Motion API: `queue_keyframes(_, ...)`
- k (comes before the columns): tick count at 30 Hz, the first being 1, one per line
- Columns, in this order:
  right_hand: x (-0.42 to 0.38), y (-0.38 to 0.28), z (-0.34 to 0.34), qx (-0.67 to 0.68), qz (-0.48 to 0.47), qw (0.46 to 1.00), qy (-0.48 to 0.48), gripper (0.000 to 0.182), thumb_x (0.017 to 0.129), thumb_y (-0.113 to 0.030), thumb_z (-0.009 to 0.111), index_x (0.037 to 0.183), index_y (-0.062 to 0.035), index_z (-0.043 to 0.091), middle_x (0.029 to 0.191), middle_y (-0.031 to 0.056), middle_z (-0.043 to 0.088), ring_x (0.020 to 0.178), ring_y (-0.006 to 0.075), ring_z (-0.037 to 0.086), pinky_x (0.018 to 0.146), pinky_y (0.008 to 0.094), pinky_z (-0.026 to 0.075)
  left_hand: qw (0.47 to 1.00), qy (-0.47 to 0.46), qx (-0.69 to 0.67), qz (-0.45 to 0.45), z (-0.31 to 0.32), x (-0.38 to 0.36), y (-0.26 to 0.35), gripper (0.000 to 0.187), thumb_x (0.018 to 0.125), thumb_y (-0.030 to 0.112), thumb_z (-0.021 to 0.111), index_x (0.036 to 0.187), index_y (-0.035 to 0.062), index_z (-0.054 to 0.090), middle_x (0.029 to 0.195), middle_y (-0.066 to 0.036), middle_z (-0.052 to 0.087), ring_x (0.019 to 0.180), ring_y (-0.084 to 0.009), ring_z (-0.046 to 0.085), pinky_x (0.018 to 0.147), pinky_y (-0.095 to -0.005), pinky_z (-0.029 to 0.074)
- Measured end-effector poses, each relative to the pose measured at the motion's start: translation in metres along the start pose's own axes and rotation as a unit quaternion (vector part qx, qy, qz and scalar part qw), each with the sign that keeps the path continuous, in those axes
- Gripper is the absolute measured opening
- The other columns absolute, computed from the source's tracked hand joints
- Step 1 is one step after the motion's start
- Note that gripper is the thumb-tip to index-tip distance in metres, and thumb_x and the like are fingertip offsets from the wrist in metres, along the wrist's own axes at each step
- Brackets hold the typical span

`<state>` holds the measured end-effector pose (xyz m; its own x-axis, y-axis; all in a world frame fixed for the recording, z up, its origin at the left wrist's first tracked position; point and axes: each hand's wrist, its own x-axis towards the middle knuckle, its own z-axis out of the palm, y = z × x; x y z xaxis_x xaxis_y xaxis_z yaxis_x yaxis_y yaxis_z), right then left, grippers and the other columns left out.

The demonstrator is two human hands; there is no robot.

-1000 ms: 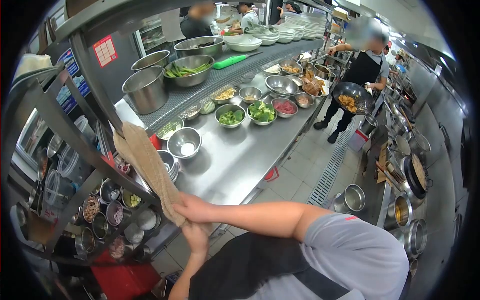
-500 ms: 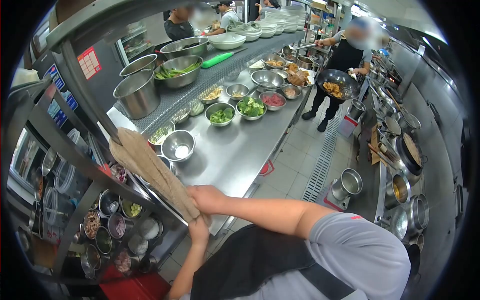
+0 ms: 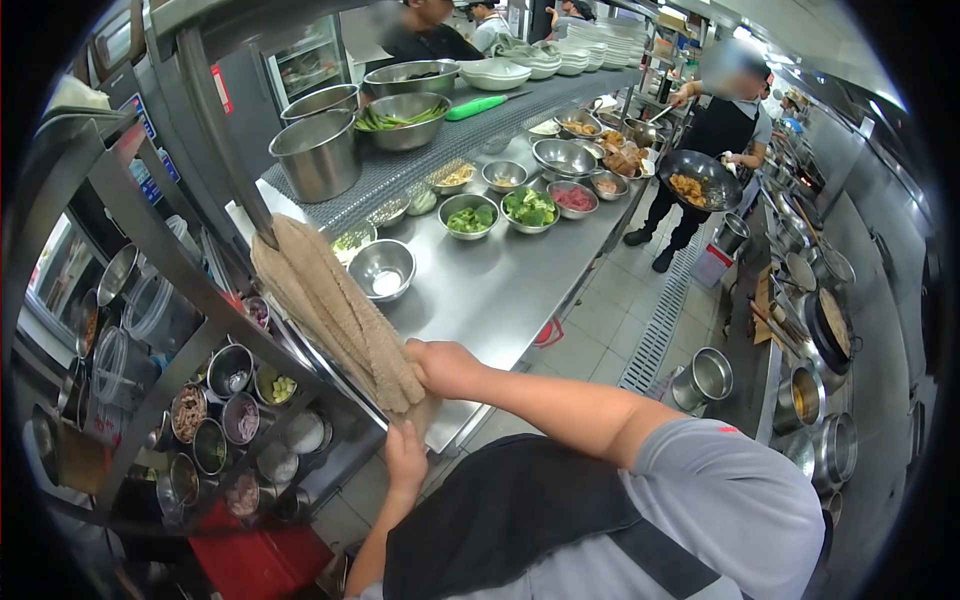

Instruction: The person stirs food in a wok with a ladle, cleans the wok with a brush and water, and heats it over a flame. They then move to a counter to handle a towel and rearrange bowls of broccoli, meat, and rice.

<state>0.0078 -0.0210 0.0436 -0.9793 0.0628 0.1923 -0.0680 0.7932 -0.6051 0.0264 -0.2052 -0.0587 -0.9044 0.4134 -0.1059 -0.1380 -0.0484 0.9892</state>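
A long brown towel (image 3: pixel 335 310) is bunched lengthwise along the left edge of the steel counter, its upper end against an upright post. My right hand (image 3: pixel 440 370) is closed on the towel's near end. Just below, my left hand (image 3: pixel 405 458) grips the bottom edge of the same end, its fingers partly hidden by the cloth. An empty-looking steel bowl (image 3: pixel 382 270) stands on the counter beside the towel.
Bowls of broccoli (image 3: pixel 530 206), greens (image 3: pixel 468 216) and red meat (image 3: pixel 573 199) line the counter (image 3: pixel 480 300). A shelf rack (image 3: pixel 215 290) with ingredient pots is at left. One person (image 3: pixel 720 120) in the aisle holds a wok (image 3: pixel 700 182); others stand behind the counter.
The view has shifted, so the counter and bowls appear further right. The towel's near end is spread wider, and my hands are slightly further apart on it.
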Motion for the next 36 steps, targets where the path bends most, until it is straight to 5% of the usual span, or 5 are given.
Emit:
queue_keyframes(21,-0.02,0.01,-0.016,0.064,0.021,0.998,0.012,0.027,0.09,-0.032,0.047,0.099,-0.0064,0.051,0.08,0.0211,0.062,0.077,0.0417,0.058,0.068,0.0485,0.045,0.998,-0.059,-0.013,-0.002,0.039,0.026,0.016,0.043,0.097,0.035,0.044,0.074,0.0011,0.054,0.059,-0.002,0.048,0.047,-0.0123,0.043,0.045,-0.0284,0.036)
queue_keyframes(26,-0.035,0.043,0.008,0.009,0.079,0.988,-0.136,0.03,0.091,-0.035,0.048,0.101,-0.0072,0.051,0.084,0.0208,0.062,0.08,0.0407,0.059,0.07,0.0477,0.045,0.995,-0.072,-0.005,-0.071,0.026,0.027,0.006,0.045,0.097,0.036,0.042,0.082,-0.0026,0.059,0.062,-0.006,0.054,0.057,-0.0149,0.056,0.051,-0.0273,0.045)
queue_keyframes(27,-0.04,0.05,0.009,0.007,0.077,0.988,-0.13,0.03,0.091,-0.035,0.048,0.101,-0.0072,0.051,0.084,0.0208,0.062,0.08,0.0407,0.059,0.07,0.0477,0.045,0.979,-0.101,0.011,-0.176,0.011,0.034,-0.014,0.044,0.097,0.037,0.042,0.1,-0.0037,0.058,0.075,-0.01,0.06,0.065,-0.0168,0.061,0.055,-0.0271,0.049)
queue_keyframes(31,-0.075,0.086,0.004,0.012,0.054,0.988,-0.145,0.034,0.089,-0.036,0.053,0.107,-0.0069,0.054,0.093,0.0207,0.062,0.088,0.0393,0.059,0.075,0.0466,0.046,0.972,-0.133,-0.034,-0.189,0.022,0.018,0.009,0.045,0.096,0.035,0.045,0.125,0.0008,0.044,0.105,-0.013,0.058,0.072,-0.0193,0.064,0.06,-0.0266,0.051)
queue_keyframes(36,-0.17,0.175,-0.006,-0.028,0.202,0.96,-0.191,0.04,0.089,-0.036,0.051,0.116,-0.0066,0.054,0.104,0.0206,0.061,0.098,0.0381,0.058,0.083,0.0468,0.046,0.954,-0.233,0.051,-0.182,0.026,0.043,0.012,0.036,0.093,0.024,0.053,0.12,0.0012,0.05,0.102,-0.012,0.061,0.075,-0.0173,0.064,0.068,-0.026,0.05)
